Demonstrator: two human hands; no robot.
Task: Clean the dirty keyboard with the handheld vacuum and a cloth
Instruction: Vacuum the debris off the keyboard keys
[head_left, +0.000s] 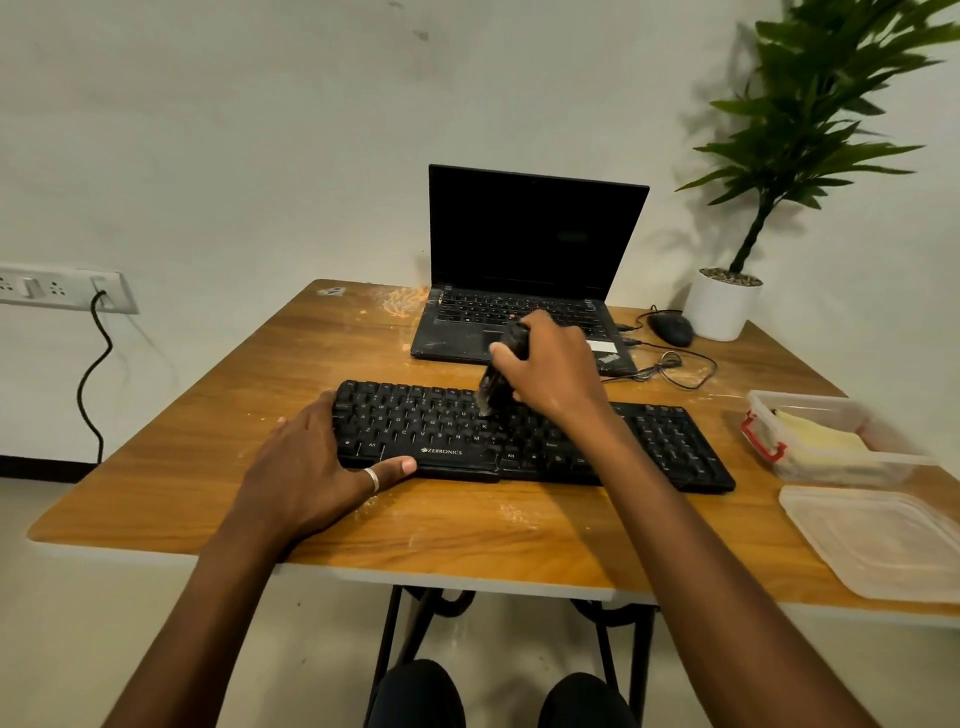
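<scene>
The right hand (550, 369) is wrapped around the body of the handheld vacuum (498, 384). The vacuum tilts down and to the left, and its nozzle meets the middle keys of the black keyboard (649, 441). The nozzle tip is blurred, so actual contact cannot be confirmed.

The left hand (306, 457) lies flat on the keyboard's left end. Its fingers are extended and its thumb lies along the front edge, bracing the board. The keyboard lies flat on the wooden table (467, 540), near the front edge.

Probable faults from this position:

- **Key damage.** Too much downward force at this tilt could catch a keycap edge and lift it.
- **Keyboard shift.** If the left hand eases its pressure, a sideways stroke could slide the board towards the table edge.
- **Incomplete cleaning.** The right forearm crosses over the right half of the keyboard, so that half could be missed.
- **Collision behind.** The open laptop (530, 234) stands just behind the right hand, so a long rearward stroke could hit it.
- **Cable snag.** The looped cable (675, 371) lies near the keyboard's back right corner and could be drawn into the nozzle.
- **Re-soiling.** Pale residue (400, 304) on the table could return to the keys.

A clear container (810, 470) on the right holds a yellow item, possibly the cloth.
</scene>
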